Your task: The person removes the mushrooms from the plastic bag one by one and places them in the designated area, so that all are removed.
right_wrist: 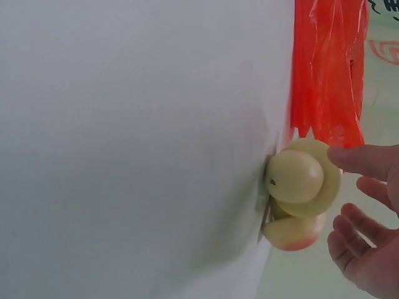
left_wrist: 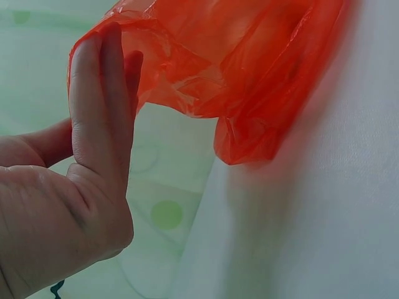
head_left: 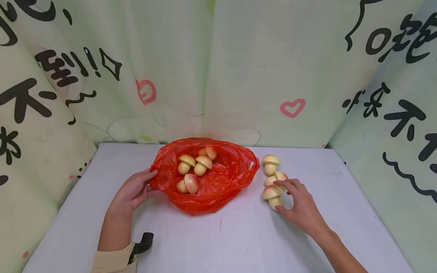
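A red plastic bag [head_left: 205,203] lies with its mouth wide, several toy mushrooms [head_left: 200,169] inside. At the bag's left rim, my left hand [head_left: 134,189] holds the thin plastic; in the left wrist view the bag drapes over its long, fairly straight fingers. Three more toy mushrooms stand in a row right of the bag: a far one [head_left: 271,165], a partly covered middle one, and a near one [head_left: 273,194]. My right hand [head_left: 300,206] is around the near mushroom, thumb and fingers spread apart. One fingertip meets its cap [right_wrist: 330,187] in the right wrist view, while the other fingers stay off it.
The white table [head_left: 232,242] carries the bag and mushrooms. A pale green curtain [head_left: 246,76] with black characters and pink hearts hangs behind the table and along both sides. A black strap [head_left: 145,242] shows at my left sleeve.
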`<state>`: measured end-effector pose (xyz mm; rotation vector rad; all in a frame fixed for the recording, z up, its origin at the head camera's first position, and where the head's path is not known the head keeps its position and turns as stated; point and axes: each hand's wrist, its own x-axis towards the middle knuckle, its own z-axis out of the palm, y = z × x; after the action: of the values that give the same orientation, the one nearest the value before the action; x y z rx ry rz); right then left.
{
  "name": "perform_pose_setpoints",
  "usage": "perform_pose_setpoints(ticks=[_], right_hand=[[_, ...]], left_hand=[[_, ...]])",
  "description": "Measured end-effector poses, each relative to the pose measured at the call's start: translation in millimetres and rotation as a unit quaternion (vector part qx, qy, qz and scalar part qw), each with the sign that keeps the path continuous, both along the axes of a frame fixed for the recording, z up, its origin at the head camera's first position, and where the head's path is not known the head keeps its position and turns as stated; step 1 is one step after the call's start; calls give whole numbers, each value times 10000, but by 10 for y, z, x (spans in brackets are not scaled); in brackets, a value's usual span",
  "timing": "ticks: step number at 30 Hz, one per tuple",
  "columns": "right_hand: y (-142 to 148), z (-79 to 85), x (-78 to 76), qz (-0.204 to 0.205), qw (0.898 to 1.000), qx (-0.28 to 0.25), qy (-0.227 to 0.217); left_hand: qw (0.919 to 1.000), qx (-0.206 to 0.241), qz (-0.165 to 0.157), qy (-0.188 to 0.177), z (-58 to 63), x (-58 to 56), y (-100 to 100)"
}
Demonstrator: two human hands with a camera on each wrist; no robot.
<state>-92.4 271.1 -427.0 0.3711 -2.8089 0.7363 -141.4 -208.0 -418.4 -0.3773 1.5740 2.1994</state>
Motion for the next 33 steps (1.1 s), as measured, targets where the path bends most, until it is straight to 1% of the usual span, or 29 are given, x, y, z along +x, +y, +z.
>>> perform_pose_setpoints(ticks=[4,6,10,13,15,17,27,33], right_hand=[[-55,44,11,-134,9998,-127,-46],[-89,63,14,-152,9997,-200,8],[-154,91,8,-42,9981,-451,410],[-199,113,-12,106,9950,-654,751],[-231,131,-33,191,9930,-760,879],[-268,151,-55,238,9920,-843,907],[-520,250,-130,537,9884,-1192,777],[-674,285,-205,721,9863,-1212,857]], left_hand=[[10000,-4,-27,-3,-3,-1,-2],[10000,-18,-20,4,-2,1,-3],[10000,-60,-17,21,2,3,-2],[9999,-89,-40,43,3,5,-3],[9999,-105,-46,54,3,5,-3],[9999,-124,-53,59,1,4,-4],[9999,-154,-60,37,2,11,-7],[9998,-151,-71,74,10,9,-3]])
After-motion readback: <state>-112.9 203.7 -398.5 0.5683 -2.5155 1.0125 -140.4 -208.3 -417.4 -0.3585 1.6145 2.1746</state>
